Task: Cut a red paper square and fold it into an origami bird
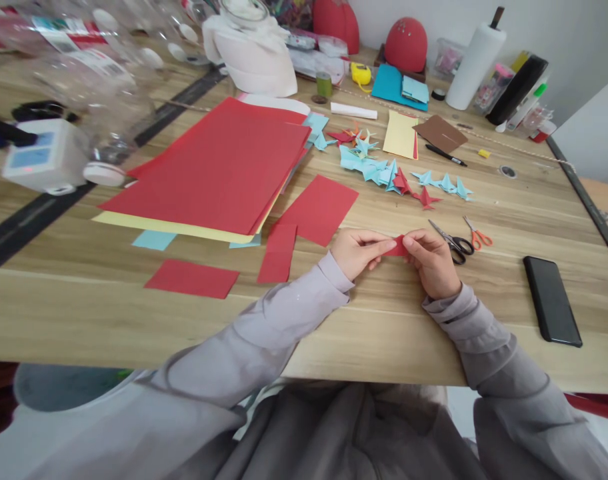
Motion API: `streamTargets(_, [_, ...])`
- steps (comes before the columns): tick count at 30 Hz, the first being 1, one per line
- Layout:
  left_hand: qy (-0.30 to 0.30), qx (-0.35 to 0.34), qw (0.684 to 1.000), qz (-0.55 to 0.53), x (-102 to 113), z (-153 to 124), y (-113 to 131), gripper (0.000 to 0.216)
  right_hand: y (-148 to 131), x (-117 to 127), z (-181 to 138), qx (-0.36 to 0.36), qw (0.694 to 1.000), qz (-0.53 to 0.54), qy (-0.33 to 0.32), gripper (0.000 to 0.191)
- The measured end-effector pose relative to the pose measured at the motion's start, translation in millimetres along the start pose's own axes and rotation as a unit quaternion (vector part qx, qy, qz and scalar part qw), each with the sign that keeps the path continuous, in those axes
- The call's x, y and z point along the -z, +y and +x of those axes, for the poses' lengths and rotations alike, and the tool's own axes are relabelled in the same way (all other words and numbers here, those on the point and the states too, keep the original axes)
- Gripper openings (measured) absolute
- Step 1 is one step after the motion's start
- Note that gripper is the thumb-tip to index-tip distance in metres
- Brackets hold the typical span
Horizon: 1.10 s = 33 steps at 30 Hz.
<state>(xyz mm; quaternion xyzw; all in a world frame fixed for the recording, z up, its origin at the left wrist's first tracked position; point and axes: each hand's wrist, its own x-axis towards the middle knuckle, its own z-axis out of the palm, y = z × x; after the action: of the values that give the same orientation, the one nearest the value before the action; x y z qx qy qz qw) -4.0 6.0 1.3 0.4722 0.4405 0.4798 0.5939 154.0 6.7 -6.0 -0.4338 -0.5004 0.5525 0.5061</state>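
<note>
A small piece of red paper (397, 247) is stretched between my two hands just above the table. My left hand (360, 252) pinches its left end between thumb and fingers. At its right end my right hand (433, 261) does the same, hiding that edge. Left of my hands lie a red rectangle of paper (321, 210), a narrower red strip (278, 253) and another red strip (191, 279). Black-handled scissors (454, 244) lie right beside my right hand, with small orange scissors (478, 235) just past them.
A stack of large red sheets (209, 173) covers the left-middle. Folded blue and red paper cranes (379, 172) lie beyond my hands. A black phone (553, 300) rests at the right. Plastic bottles (94, 73) and a white box-shaped device (47, 157) stand at the left.
</note>
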Motion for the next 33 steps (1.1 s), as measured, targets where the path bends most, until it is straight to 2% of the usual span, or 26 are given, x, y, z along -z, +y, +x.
streamTargets(4, [-0.024, -0.041, 0.998, 0.037, 2, 0, 0, 0.017, -3, -3, -2, 0.008, 1.0, -0.005, -0.018, 0.018])
streamTargets(9, [-0.041, -0.034, 0.998, 0.034, 2, -1, 0, 0.02, -5, -3, -3, -0.031, 0.997, 0.065, -0.032, 0.021])
streamTargets(15, [-0.087, 0.003, 0.995, -0.043, 0, -3, 4, 0.03, -5, -1, -3, -0.082, 0.979, 0.154, -0.105, 0.026])
streamTargets(19, [-0.143, 0.06, 0.976, -0.156, -2, -7, 8, 0.036, -5, -5, -11, -0.141, 0.954, 0.228, -0.135, 0.032])
streamTargets(22, [-0.194, 0.094, 0.963, -0.162, 0, -12, 16, 0.036, -11, -10, -23, -0.169, 0.941, 0.255, -0.143, 0.033])
streamTargets(24, [-0.229, 0.114, 0.956, -0.144, 4, -16, 22, 0.037, -18, -13, -32, -0.165, 0.946, 0.25, -0.122, 0.033])
streamTargets(26, [-0.239, 0.129, 0.955, -0.121, 8, -19, 27, 0.038, -24, -13, -39, -0.133, 0.966, 0.209, -0.075, 0.03])
streamTargets(29, [-0.213, 0.142, 0.964, -0.076, 13, -24, 28, 0.039, -29, -10, -42, -0.074, 0.993, 0.095, -0.008, 0.028])
streamTargets(31, [-0.193, 0.15, 0.968, -0.054, 14, -28, 26, 0.039, -29, -7, -44, -0.044, 0.999, 0.028, 0.011, 0.029])
streamTargets(33, [-0.166, 0.144, 0.975, -0.044, 14, -34, 24, 0.04, -29, -5, -47, -0.046, 0.998, 0.02, 0.024, 0.032])
